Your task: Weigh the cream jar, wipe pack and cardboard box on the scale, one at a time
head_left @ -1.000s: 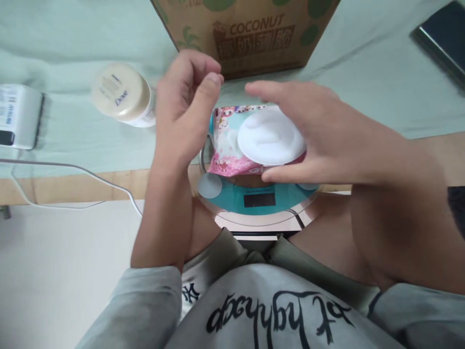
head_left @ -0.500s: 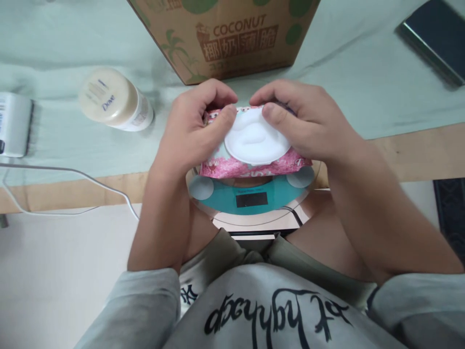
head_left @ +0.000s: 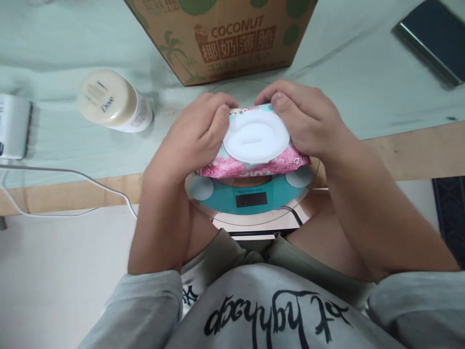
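A pink and pale blue pack of wet wipes (head_left: 250, 167) with a closed white oval lid (head_left: 256, 135) is between my two hands. My left hand (head_left: 203, 128) grips its left end, thumb on top and fingers curled over the far edge. At the right end, my right hand (head_left: 307, 114) holds it the same way. Beneath the pack lies a round glass scale (head_left: 218, 196) with a teal band and a dark display (head_left: 251, 199). The pack hides much of the scale, and I cannot tell whether the two touch.
Beyond my hands stands a cardboard box (head_left: 240, 48) marked COCONUT. A cream-lidded Dove jar (head_left: 112, 99) is to the left, near a white device (head_left: 13, 126) and a white cable (head_left: 72, 170). A dark flat object (head_left: 434, 41) lies at the far right. The table's wooden edge (head_left: 410, 150) runs close to me.
My thumbs and fingers have shifted outward along the pack's far edge, so more of the lid shows. The pack is tilted slightly differently, and the glass scale's far rim now shows beyond my hands.
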{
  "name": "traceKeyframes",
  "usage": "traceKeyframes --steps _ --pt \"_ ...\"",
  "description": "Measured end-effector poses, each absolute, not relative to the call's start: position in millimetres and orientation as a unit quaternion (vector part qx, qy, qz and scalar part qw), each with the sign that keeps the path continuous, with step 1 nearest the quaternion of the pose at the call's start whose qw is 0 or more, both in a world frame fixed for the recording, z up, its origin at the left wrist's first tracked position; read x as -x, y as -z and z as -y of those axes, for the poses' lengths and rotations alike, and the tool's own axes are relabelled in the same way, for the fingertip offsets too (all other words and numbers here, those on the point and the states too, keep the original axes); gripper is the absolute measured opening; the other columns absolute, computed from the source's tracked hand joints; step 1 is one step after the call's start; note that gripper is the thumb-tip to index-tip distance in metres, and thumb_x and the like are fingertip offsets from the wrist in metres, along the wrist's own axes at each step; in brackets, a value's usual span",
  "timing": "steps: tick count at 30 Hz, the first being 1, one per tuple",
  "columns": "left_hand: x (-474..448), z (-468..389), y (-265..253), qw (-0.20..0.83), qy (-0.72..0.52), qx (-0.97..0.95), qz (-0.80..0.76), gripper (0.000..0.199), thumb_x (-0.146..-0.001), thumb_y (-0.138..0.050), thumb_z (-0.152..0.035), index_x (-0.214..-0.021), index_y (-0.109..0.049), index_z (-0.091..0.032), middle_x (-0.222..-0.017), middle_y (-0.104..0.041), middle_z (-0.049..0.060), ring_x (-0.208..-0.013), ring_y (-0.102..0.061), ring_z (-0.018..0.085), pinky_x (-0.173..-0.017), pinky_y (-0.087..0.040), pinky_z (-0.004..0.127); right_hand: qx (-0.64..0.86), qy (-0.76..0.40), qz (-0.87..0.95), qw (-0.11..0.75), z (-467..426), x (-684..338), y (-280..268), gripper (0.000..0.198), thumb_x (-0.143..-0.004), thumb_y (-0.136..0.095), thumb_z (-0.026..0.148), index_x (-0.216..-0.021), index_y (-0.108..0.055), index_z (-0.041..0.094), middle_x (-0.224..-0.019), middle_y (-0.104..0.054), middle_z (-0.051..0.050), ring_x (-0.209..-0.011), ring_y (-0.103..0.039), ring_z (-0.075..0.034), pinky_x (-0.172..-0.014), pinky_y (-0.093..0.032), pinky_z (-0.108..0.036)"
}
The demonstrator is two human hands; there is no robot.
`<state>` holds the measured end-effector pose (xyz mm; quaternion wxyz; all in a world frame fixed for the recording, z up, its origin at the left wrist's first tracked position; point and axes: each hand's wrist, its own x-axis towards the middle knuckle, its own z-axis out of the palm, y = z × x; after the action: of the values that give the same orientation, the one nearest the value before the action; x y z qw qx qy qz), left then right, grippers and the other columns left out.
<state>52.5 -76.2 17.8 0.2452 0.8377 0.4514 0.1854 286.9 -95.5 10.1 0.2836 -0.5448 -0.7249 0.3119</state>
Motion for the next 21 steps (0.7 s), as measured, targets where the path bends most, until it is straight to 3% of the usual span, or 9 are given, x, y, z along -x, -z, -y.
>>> traceKeyframes --steps 4,7,10,12,15,18,21 --pt "-49 72 -12 0.235 -0.191 -0.849 -0.432 0.091 -0.103 -0.014 -0.084 -0.130 -0.072 -0.020 -0.122 -0.073 0.014 -0.121 -0.068 0.030 -0.108 -0.055 0.047 0.537 -0.340 0.711 0.300 94 -288 -5 0.037 -0.107 -0.040 0.034 -0.112 -0.074 0.021 -0.101 -0.072 -0.004 -0.099 -0.066 -0.015 -0.101 -0.052 -0.030" --pt "-49 66 -4 0.276 -0.263 -0.823 -0.420 0.082 -0.100 -0.032 -0.089 -0.118 -0.075 -0.021 -0.112 -0.075 0.011 -0.110 -0.070 0.029 -0.100 -0.056 0.046 0.504 -0.396 0.677 0.362 90 -291 4 0.041 -0.103 -0.044 0.049 -0.108 -0.074 0.020 -0.101 -0.072 -0.004 -0.096 -0.066 -0.017 -0.096 -0.054 -0.033" --pt "-51 57 10 0.336 -0.462 -0.685 -0.452 0.047 -0.099 -0.064 -0.066 -0.083 -0.069 -0.021 -0.078 -0.064 0.005 -0.071 -0.058 0.019 -0.068 -0.046 0.037 0.482 -0.430 0.603 0.468 87 -294 14 0.044 -0.094 -0.052 0.062 -0.098 -0.073 0.023 -0.102 -0.073 -0.006 -0.094 -0.066 -0.020 -0.092 -0.057 -0.037" --pt "-52 50 20 0.348 -0.558 -0.588 -0.471 0.043 -0.100 -0.061 -0.043 -0.064 -0.050 -0.023 -0.061 -0.041 0.002 -0.055 -0.036 0.015 -0.056 -0.026 0.036 0.490 -0.425 0.557 0.518 85 -295 18 0.040 -0.092 -0.051 0.062 -0.088 -0.069 0.026 -0.096 -0.071 -0.006 -0.088 -0.065 -0.022 -0.087 -0.057 -0.040" --pt "-50 42 32 0.345 -0.566 -0.569 -0.486 0.046 -0.095 -0.060 -0.027 -0.057 -0.035 -0.024 -0.057 -0.026 0.000 -0.053 -0.021 0.014 -0.057 -0.016 0.037 0.521 -0.402 0.546 0.518 84 -293 20 0.038 -0.090 -0.051 0.064 -0.079 -0.062 0.029 -0.086 -0.067 -0.006 -0.079 -0.060 -0.024 -0.082 -0.055 -0.044" --pt "-45 40 37 0.353 -0.501 -0.610 -0.502 0.050 -0.095 -0.071 -0.025 -0.057 -0.039 -0.022 -0.060 -0.030 0.001 -0.060 -0.031 0.015 -0.063 -0.025 0.036 0.536 -0.389 0.555 0.503 85 -291 19 0.042 -0.092 -0.050 0.065 -0.079 -0.062 0.027 -0.087 -0.068 -0.007 -0.079 -0.060 -0.024 -0.086 -0.055 -0.046" --pt "-40 39 39 0.352 -0.434 -0.641 -0.526 0.051 -0.101 -0.069 -0.023 -0.062 -0.037 -0.021 -0.065 -0.029 0.001 -0.069 -0.038 0.016 -0.072 -0.030 0.036 0.540 -0.380 0.568 0.491 85 -289 19 0.045 -0.093 -0.048 0.067 -0.080 -0.062 0.026 -0.089 -0.069 -0.008 -0.082 -0.060 -0.023 -0.090 -0.055 -0.047"
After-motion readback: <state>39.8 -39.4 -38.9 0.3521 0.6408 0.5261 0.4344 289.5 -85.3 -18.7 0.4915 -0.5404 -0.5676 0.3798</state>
